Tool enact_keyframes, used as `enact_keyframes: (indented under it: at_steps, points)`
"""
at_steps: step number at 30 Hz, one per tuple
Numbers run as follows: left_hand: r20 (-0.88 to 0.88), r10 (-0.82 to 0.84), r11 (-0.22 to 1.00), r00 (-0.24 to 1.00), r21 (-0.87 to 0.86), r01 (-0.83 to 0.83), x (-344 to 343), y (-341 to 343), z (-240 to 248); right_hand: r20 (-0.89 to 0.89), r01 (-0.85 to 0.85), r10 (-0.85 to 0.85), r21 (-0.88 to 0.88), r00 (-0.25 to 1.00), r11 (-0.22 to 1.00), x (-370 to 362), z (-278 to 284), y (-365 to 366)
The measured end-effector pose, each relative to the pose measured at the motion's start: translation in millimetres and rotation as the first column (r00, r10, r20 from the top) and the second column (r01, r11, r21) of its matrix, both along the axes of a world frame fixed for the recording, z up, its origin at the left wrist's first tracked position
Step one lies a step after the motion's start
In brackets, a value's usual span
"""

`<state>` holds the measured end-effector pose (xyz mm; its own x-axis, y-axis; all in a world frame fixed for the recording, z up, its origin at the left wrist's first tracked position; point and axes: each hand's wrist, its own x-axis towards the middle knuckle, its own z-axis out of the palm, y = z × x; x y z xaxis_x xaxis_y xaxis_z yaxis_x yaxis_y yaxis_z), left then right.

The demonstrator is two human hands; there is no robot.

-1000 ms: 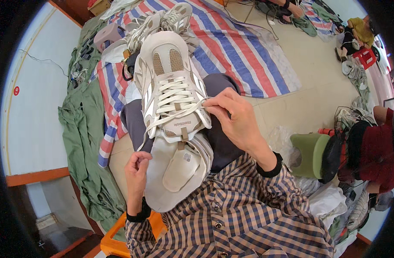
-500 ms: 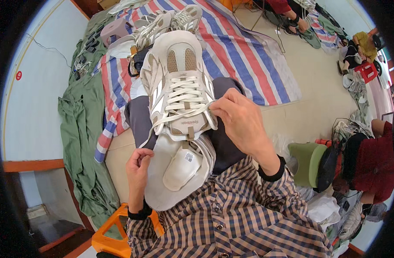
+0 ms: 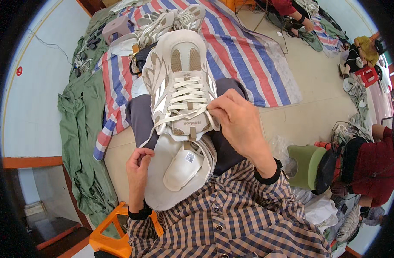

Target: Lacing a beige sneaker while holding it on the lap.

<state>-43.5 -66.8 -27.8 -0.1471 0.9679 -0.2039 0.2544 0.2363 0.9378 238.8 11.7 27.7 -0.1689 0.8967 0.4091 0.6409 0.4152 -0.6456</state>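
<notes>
A beige and white shoe upper (image 3: 187, 58) lies over my lap with its toe pointing away from me. Cream shoelaces (image 3: 187, 95) criss-cross its front, and one strand runs down to the left. My left hand (image 3: 138, 167) is closed in a pinch on the end of that strand. At the right edge of the lacing, my right hand (image 3: 239, 120) pinches the lace close to the top eyelets; its fingertips partly hide the spot. Below the tongue (image 3: 192, 124), the upper's pale inner lining (image 3: 162, 189) spreads flat between my forearms.
More laced shoe uppers (image 3: 162, 26) lie on a striped sheet (image 3: 257, 64) ahead. A green cloth (image 3: 83, 129) hangs at left, beside an orange stool (image 3: 109, 232). At right stand a green seat (image 3: 306, 165) and a person in dark red (image 3: 373, 172). Other people sit farther back.
My right fingertips have moved slightly left, closer against the lacing's edge. My left hand keeps its pinch on the lace, almost unmoved. The view has shifted a little.
</notes>
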Motion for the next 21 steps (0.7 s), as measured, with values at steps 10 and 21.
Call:
enact_keyframes:
  at_steps: [10,21]
  points:
    - [0.027,-0.016,1.000,1.000,-0.015,0.017,-5.1,-2.1,-4.4,-0.236,0.144,-0.152,-0.051,0.960,0.988,-10.0,-22.5,-20.6]
    - [0.130,0.021,0.998,0.991,0.052,-0.028,-2.5,-4.0,-5.2,-0.154,0.318,-0.300,0.110,0.941,0.942,-7.9,-34.5,-24.1]
